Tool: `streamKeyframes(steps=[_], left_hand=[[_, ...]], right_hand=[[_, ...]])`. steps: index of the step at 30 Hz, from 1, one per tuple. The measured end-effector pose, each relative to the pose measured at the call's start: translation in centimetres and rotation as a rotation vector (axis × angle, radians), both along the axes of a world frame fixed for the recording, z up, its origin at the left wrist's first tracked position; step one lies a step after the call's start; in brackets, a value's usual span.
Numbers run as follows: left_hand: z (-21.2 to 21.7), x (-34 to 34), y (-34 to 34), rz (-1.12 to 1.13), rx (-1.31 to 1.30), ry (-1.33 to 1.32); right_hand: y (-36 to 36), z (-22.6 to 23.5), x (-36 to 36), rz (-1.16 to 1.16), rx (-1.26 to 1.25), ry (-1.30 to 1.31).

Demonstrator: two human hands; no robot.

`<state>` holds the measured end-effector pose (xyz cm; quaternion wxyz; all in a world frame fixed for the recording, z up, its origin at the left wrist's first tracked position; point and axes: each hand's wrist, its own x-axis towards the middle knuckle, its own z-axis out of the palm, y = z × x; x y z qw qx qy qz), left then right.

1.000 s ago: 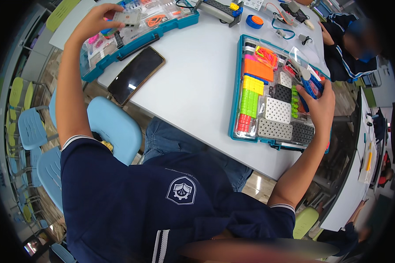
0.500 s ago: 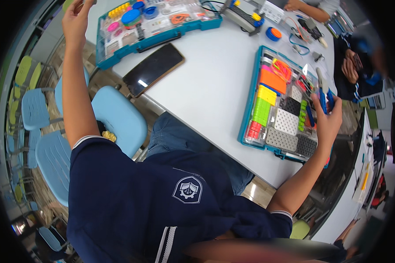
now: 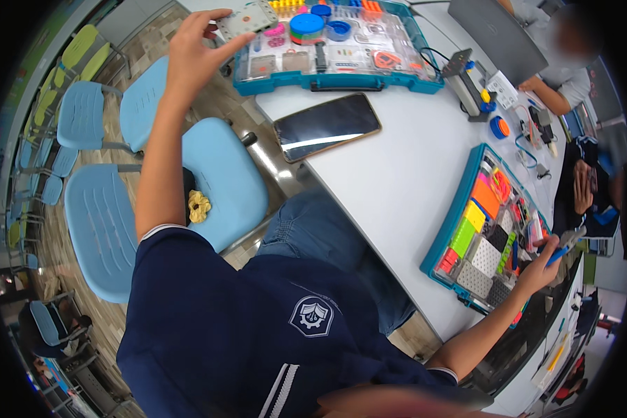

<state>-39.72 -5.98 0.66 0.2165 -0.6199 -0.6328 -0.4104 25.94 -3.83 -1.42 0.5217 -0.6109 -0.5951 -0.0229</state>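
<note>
Up at the far left, my left hand (image 3: pixel 194 52) pinches a pale grey flat plate (image 3: pixel 247 19) with small holes, thumb below and fingers along its edge. The plate hovers beside the near-left corner of a teal parts case (image 3: pixel 285 82) holding blue round lids, yellow pieces and other small parts. On the right, my right hand (image 3: pixel 538 270) is closed around blue-handled pliers (image 3: pixel 568 245), jaws pointing away. It is over the right edge of a second teal organizer case (image 3: pixel 439 240), filled with coloured blocks and perforated plates.
A dark phone (image 3: pixel 327 127) lies near the white table's (image 3: pixel 376 181) left edge. Beyond it are a grey-yellow device (image 3: pixel 470 90), an orange-blue round piece (image 3: pixel 499 127) and cables. A laptop (image 3: pixel 498 38) and other people are at the far side. Blue chairs (image 3: pixel 223 181) stand left.
The view has shifted, so the table sits lower and further right. My left hand and its plate now show fully beside the far case. My right hand has tilted the pliers outward.
</note>
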Motion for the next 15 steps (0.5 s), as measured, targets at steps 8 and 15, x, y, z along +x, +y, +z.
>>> streamKeyframes(steps=[8,15], left_hand=[[-1.8,-0.1,-0.2,-0.084,-0.021,-0.04],[-1.1,-1.9,1.2,-0.282,-0.112,0.042]], right_hand=[[-0.5,-0.7,-0.1,-0.025,0.194,-0.106],[-0.4,-1.4,0.8,-0.047,0.165,-0.151]])
